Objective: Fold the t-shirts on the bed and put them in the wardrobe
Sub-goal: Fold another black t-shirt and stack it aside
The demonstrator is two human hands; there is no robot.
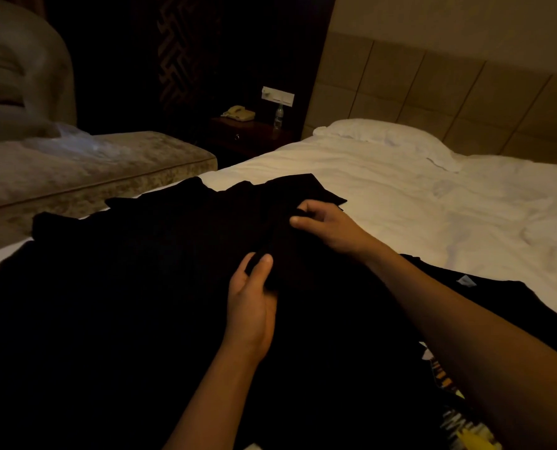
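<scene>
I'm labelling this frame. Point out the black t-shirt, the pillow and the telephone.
black t-shirt (173,228): head view, on the flat cloth left of the hands.
pillow (381,134): head view, on the middle of its white top.
telephone (240,112): head view, on its beige body on the nightstand.

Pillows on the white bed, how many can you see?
1. The pillow lies at the head of the bed, against the padded headboard. The view cuts off at the right edge, so another may be out of sight.
</scene>
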